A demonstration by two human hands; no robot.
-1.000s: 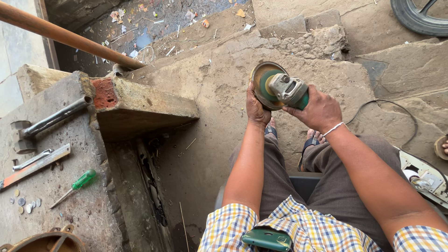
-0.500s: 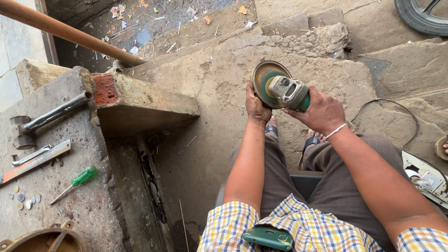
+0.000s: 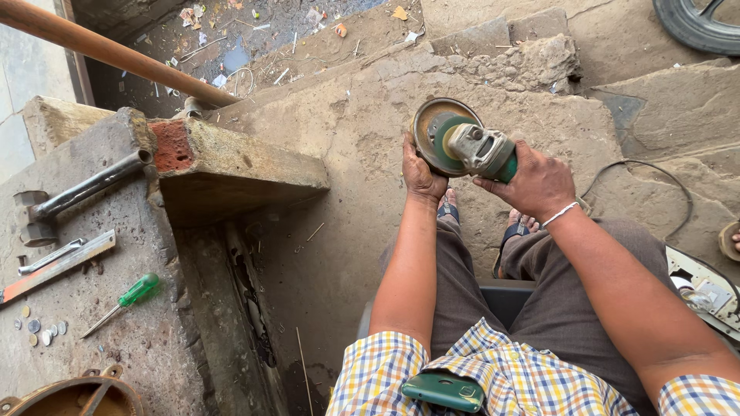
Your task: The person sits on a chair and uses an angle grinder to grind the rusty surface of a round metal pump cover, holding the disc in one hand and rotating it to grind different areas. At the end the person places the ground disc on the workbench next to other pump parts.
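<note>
Gripping angle grinder (image 3: 472, 146) — both hands

You look down on a cracked, dusty concrete floor (image 3: 347, 139) in flat daylight. On your left a rough concrete ledge (image 3: 116, 308) with one red brick (image 3: 173, 145); beyond it, littered wet ground (image 3: 231, 38) and a wooden pole (image 3: 116, 52)

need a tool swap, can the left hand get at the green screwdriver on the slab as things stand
Probably not at once: the left hand is cupped on the grinder disc. The screwdriver lies uncovered on the slab.
</note>
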